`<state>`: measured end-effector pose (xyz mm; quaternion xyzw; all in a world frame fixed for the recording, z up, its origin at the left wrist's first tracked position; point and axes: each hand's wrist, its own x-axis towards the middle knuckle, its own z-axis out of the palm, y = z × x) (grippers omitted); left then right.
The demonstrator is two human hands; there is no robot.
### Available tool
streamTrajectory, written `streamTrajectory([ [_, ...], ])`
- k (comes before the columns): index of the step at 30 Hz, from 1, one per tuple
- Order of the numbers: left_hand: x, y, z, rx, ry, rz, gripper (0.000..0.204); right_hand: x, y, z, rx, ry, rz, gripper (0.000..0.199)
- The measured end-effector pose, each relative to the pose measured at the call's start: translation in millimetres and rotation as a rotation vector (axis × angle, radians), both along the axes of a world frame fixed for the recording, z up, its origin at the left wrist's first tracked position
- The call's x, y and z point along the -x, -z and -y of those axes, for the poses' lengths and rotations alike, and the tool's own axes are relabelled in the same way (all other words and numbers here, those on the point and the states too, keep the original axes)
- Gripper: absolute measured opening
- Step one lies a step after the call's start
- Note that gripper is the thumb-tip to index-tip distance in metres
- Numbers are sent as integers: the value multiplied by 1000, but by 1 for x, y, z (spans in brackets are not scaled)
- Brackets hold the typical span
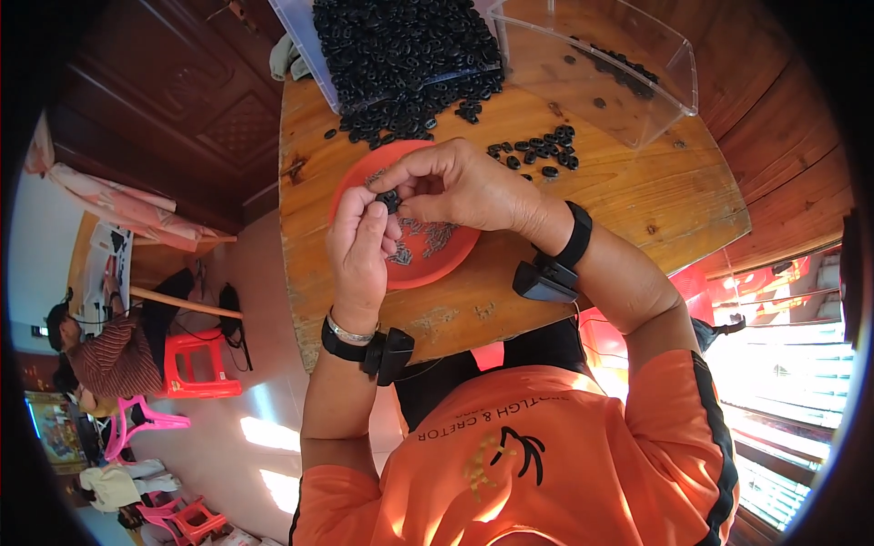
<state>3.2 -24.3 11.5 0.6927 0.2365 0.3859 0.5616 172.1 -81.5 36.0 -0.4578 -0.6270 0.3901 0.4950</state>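
Part [389, 201] is clamped by left hand [357, 238] and right hand [462, 189] above bowl [457, 258], likely so spills are caught | pins [441, 238] contained in bowl | heap [410, 56] set beyond bowl, seemingly for reach

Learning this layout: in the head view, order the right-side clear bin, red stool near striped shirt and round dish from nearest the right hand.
1. Round dish, directly beneath.
2. Clear bin, ahead and right.
3. Red stool, far left on floor.

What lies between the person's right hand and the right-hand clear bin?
Loose black oval pieces lie scattered on the wooden tabletop between the right hand and that clear bin, as the head view shows.
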Motion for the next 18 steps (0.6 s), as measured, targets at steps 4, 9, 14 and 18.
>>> streamTrajectory([
  [4,1,-1,0,128,33,43,18,1,-5,2,23,0,46,35],
  [9,1,1,-2,125,19,10,19,-1,-2,0,38,-8,73,35],
  [14,1,1,-2,43,-3,-47,17,-1,-6,2,52,-5,86,33],
  [18,-1,-3,2,45,-17,-73,16,-2,-4,2,66,-5,68,32],
])
